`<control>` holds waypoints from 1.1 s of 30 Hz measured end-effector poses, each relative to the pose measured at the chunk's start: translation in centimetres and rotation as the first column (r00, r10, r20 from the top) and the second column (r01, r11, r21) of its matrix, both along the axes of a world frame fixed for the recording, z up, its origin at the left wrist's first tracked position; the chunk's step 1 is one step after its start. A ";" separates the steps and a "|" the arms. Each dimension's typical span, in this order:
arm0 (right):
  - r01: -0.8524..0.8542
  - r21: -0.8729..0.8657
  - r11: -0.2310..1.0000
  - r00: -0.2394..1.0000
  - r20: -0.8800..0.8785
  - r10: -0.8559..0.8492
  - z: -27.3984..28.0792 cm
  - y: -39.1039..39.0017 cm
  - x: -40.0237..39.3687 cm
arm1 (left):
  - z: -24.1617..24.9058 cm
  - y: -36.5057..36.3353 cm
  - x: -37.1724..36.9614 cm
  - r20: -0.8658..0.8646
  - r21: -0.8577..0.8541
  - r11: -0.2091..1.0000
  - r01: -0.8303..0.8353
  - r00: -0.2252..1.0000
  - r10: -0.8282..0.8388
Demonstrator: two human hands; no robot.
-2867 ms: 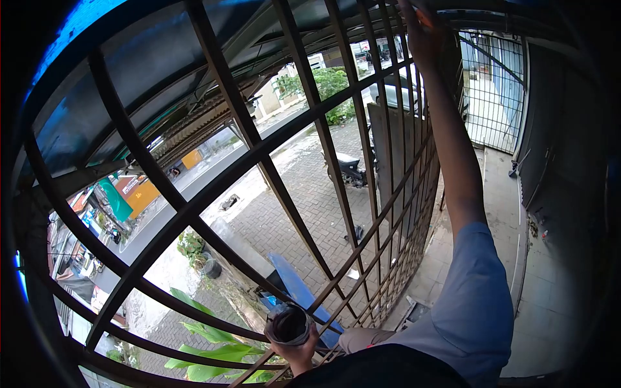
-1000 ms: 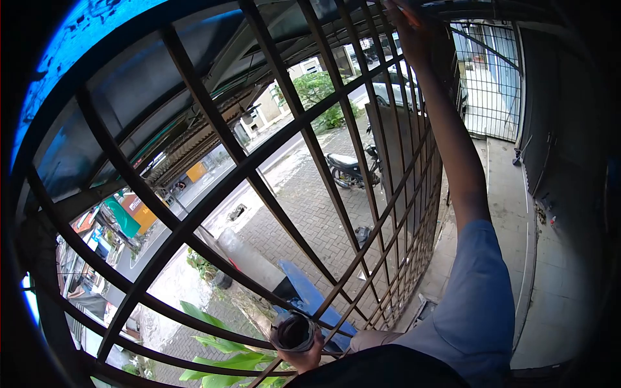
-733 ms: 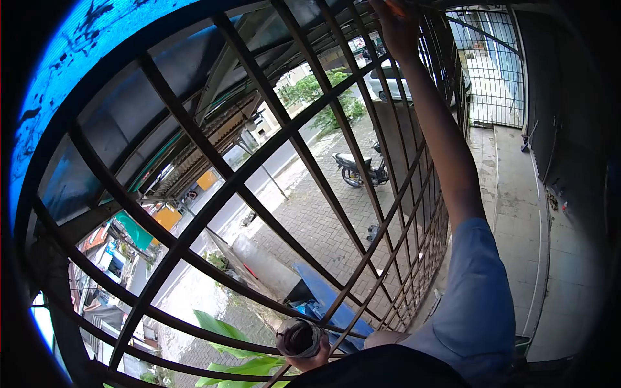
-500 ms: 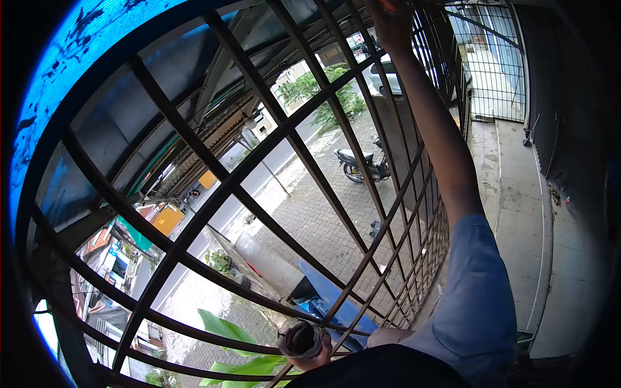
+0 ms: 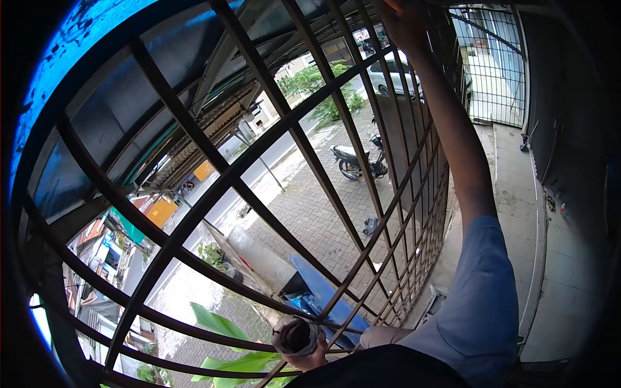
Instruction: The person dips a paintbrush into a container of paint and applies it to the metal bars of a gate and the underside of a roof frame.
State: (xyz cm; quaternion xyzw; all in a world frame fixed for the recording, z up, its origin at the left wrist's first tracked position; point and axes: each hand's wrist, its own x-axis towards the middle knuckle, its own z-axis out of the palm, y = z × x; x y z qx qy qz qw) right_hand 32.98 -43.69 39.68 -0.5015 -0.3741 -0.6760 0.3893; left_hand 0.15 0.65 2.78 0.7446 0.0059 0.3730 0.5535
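My left hand (image 5: 311,357) is at the bottom of the view, closed around a small, round, open-topped cup (image 5: 299,336). The inside of this cup is dark, and its rim looks uneven. It is close to the lower bars of a dark metal grille (image 5: 231,176). My right arm stretches up along the grille, putting my right hand (image 5: 402,26) at the top edge beside the upper bars. Its fingers look curled, but they are in shadow and partly cut off, so what they hold cannot be made out.
Beyond the bars are a parked motorcycle (image 5: 358,161), a white car (image 5: 396,74), a blue panel (image 5: 317,284) and green leaves (image 5: 223,330). A tiled walkway (image 5: 514,213) runs along the right to a mesh gate (image 5: 490,64).
The view has shifted slightly, and my right hand and forearm appear a little further right. My left hand still holds the cup, slightly further left in view.
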 end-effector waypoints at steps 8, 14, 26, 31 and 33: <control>-0.143 0.142 0.979 0.968 -0.188 0.169 0.1 0.1 1.0 | -1.6 -0.6 -0.5 -0.009 -0.032 0.999 0.001 1.000 -0.001; 0.016 0.237 0.971 0.915 -0.395 0.081 0.6 1.7 -1.8 | -2.2 -0.4 -0.4 0.027 -0.024 0.999 -0.025 0.999 0.025; 0.117 0.173 0.978 0.975 -0.208 -0.080 -1.3 0.8 3.3 | -2.0 -0.5 -0.3 0.051 -0.040 0.999 0.019 0.999 -0.017; 0.034 0.109 0.993 0.993 -0.116 -0.021 -1.2 1.4 2.4 | -2.5 -0.4 -0.1 0.055 -0.011 1.000 -0.008 0.998 0.008; -0.032 0.138 0.990 0.999 -0.036 0.037 -0.2 1.1 2.4 | -2.8 -0.2 -0.1 0.050 -0.019 1.000 -0.008 0.999 0.009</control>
